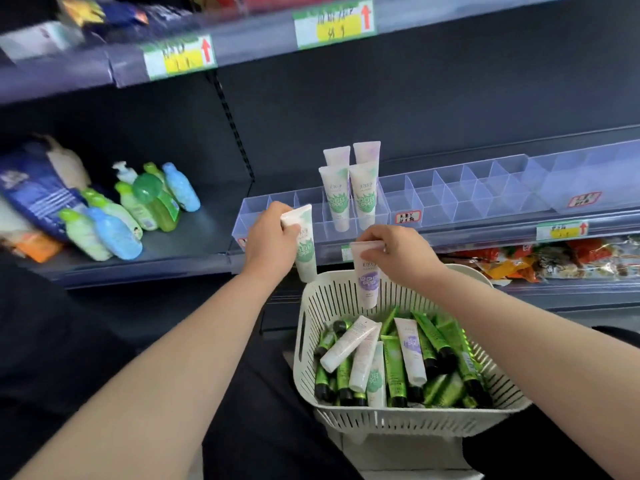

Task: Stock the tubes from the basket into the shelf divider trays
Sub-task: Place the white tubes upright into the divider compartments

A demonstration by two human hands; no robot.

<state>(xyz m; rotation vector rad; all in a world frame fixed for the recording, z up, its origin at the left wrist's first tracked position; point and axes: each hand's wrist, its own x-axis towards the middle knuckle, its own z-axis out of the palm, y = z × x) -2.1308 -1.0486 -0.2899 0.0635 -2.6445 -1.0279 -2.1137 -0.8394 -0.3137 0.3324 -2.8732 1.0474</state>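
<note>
A tube in each of my hands, above the basket (346, 292).
My left hand (270, 242) grips a green-label tube (304, 251); my right hand (398, 252) pinches a purple-label tube (367, 275). Tube print and price tags too blurred to read.

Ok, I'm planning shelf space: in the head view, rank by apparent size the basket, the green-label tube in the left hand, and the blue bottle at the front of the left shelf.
1. Basket, clearly largest.
2. Tube in the left hand and blue bottle: they look alike, and they sit at different depths, so no ranking.
</note>
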